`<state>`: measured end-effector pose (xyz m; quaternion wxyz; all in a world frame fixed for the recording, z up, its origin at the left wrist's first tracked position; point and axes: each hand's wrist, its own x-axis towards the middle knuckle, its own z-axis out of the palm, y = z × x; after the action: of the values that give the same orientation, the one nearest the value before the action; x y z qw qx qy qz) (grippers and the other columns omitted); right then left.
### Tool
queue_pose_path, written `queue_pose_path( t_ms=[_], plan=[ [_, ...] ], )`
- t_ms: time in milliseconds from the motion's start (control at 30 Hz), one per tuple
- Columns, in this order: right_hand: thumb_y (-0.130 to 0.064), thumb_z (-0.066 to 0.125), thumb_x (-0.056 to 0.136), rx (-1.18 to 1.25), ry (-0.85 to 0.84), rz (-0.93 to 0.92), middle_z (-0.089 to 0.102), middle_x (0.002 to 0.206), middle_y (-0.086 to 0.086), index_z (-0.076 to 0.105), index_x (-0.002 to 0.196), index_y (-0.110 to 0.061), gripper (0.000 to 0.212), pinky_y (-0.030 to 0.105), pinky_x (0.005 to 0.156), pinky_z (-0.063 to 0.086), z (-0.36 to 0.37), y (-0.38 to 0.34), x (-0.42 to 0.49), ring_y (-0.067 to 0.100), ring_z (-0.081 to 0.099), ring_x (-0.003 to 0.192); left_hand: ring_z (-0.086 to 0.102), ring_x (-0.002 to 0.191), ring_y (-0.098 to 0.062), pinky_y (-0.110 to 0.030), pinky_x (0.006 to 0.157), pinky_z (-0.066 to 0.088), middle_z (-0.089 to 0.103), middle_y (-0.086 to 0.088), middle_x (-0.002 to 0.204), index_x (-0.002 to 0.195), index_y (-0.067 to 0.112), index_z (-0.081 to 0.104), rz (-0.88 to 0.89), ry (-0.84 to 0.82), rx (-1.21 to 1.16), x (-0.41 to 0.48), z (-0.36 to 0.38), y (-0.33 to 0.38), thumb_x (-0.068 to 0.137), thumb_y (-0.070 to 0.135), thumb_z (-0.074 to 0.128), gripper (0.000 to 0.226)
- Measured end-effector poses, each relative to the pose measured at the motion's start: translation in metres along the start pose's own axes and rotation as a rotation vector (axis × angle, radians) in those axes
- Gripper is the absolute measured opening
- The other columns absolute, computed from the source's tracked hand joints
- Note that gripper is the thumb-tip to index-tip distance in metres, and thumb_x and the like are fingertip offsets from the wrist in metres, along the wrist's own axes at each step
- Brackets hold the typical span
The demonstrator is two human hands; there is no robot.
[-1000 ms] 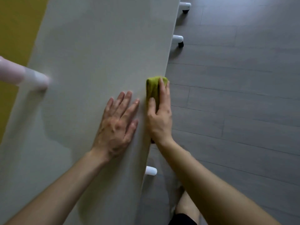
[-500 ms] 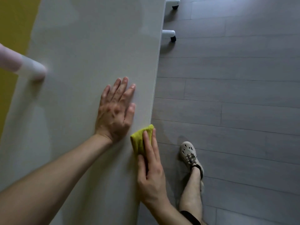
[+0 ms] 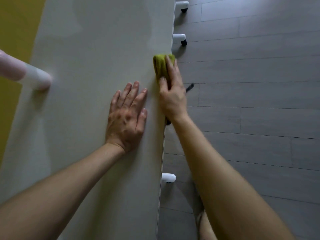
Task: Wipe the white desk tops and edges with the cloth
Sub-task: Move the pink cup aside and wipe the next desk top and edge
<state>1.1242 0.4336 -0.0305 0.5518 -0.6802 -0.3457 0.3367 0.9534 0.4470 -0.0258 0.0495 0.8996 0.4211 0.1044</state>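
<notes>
Folded green cloth (image 3: 161, 66) draped over the right-hand edge (image 3: 171, 40) of the white table (image 3: 97, 49), partly on the top and presumably partly down the side face, which is hidden. The right hand (image 3: 172, 99) grips it, with the thumb on the top side and the other fingers (image 3: 170, 66) curled over the cloth and round the edge. The cloth is judged light, soft and easily bunched. It should hold best as a flat pad pinched across the edge, since a loose hold would likely let it roll or slip on the smooth, glossy top. The left hand (image 3: 127, 116) lies just beside the right, palm down on the top, fingers straight and spread, holding nothing. It seems to be bracing the table, which may roll. Below the edge, white feet with dark wheels (image 3: 181, 38) jut out over the grey plank floor (image 3: 259, 101), with one more foot (image 3: 168, 177) nearer the person. They would be in the way only if the hand dropped low. A blurred pink-and-white tube (image 3: 34, 78), the one object seen on the top, stands well to the left, away from the edge. A dark strip (image 3: 189, 87) shows beside the right hand, and what it is cannot be told. A yellow surface (image 3: 15, 23) borders the table's far side.
</notes>
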Motion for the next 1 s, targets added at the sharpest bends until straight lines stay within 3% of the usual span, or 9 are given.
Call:
queue_pose_path(
  t_ms=[100,267,433,567,633,733,800,900,1000],
  plan=[
    [-0.008,0.056,0.108,0.013,-0.030,-0.024,0.020,0.180,-0.007,0.038,0.168,-0.030,0.065,-0.008,0.103,0.021,-0.005,0.010,-0.104,-0.022,0.022,0.150,0.023,0.166,-0.024,-0.057,0.133,0.020,0.030,-0.008,0.177,0.166,0.018,0.043,0.007,-0.003,0.018,0.000,0.001,-0.001,0.106,0.037,0.039,0.063],
    [-0.012,0.056,0.106,0.060,-0.151,0.049,0.015,0.179,-0.022,0.038,0.165,-0.039,0.068,0.003,0.116,0.027,-0.023,0.011,-0.212,0.000,0.023,0.162,0.022,0.166,-0.022,-0.054,0.134,0.018,0.030,-0.006,0.177,0.166,0.019,0.043,-0.014,0.001,0.009,0.001,-0.001,0.003,0.105,0.036,0.040,0.063],
    [-0.020,0.056,0.104,0.030,-0.013,0.058,0.025,0.179,-0.006,0.044,0.165,-0.033,0.063,-0.005,0.110,0.017,0.000,-0.001,-0.098,0.008,0.031,0.159,0.025,0.165,-0.024,-0.057,0.132,0.020,0.033,-0.008,0.176,0.165,0.018,0.044,0.005,0.004,0.019,0.002,0.000,0.002,0.105,0.037,0.038,0.063],
    [-0.015,0.058,0.106,-0.016,-0.035,0.059,0.022,0.180,-0.002,0.039,0.167,-0.034,0.066,0.020,0.120,0.026,0.000,-0.002,0.022,0.019,0.033,0.160,0.028,0.165,-0.024,-0.055,0.133,0.020,0.035,-0.008,0.175,0.163,0.017,0.047,0.000,0.033,0.012,0.002,0.001,0.003,0.106,0.037,0.040,0.060],
    [-0.017,0.055,0.108,-0.039,-0.091,0.038,0.017,0.181,-0.004,0.035,0.168,-0.035,0.067,0.020,0.118,0.023,-0.003,0.001,0.033,0.017,0.027,0.162,0.028,0.164,-0.024,-0.054,0.133,0.020,0.036,-0.008,0.175,0.162,0.018,0.048,-0.005,0.037,0.006,0.004,0.000,0.002,0.106,0.037,0.041,0.060],
    [-0.020,0.053,0.109,0.016,-0.113,-0.017,0.014,0.182,-0.006,0.034,0.169,-0.035,0.065,0.008,0.116,0.014,-0.007,0.008,-0.030,0.003,0.019,0.162,0.029,0.164,-0.024,-0.053,0.133,0.020,0.036,-0.008,0.175,0.162,0.018,0.048,-0.003,0.036,0.027,0.002,0.000,0.000,0.106,0.037,0.042,0.060],
    [-0.019,0.054,0.106,0.053,-0.111,-0.032,0.015,0.181,-0.008,0.036,0.168,-0.033,0.066,0.000,0.116,0.017,-0.011,0.016,-0.107,-0.006,0.017,0.160,0.028,0.164,-0.024,-0.053,0.133,0.020,0.035,-0.007,0.175,0.163,0.019,0.047,-0.007,0.020,0.031,0.002,-0.001,0.001,0.105,0.038,0.041,0.061],
    [-0.011,0.057,0.105,0.105,-0.162,0.007,0.014,0.181,-0.015,0.038,0.166,-0.034,0.068,0.005,0.119,0.023,-0.021,0.018,-0.221,-0.003,0.021,0.162,0.028,0.164,-0.023,-0.051,0.134,0.019,0.035,-0.006,0.175,0.163,0.020,0.047,-0.025,0.014,0.020,0.002,-0.004,0.003,0.105,0.037,0.043,0.061],
    [-0.012,0.059,0.104,0.093,-0.186,0.050,0.012,0.181,-0.017,0.037,0.166,-0.036,0.070,0.007,0.120,0.026,-0.020,0.018,-0.244,-0.002,0.022,0.162,0.028,0.164,-0.022,-0.049,0.134,0.018,0.035,-0.005,0.175,0.163,0.021,0.047,-0.031,0.009,0.012,0.002,-0.006,0.004,0.105,0.036,0.043,0.060]
  ],
)
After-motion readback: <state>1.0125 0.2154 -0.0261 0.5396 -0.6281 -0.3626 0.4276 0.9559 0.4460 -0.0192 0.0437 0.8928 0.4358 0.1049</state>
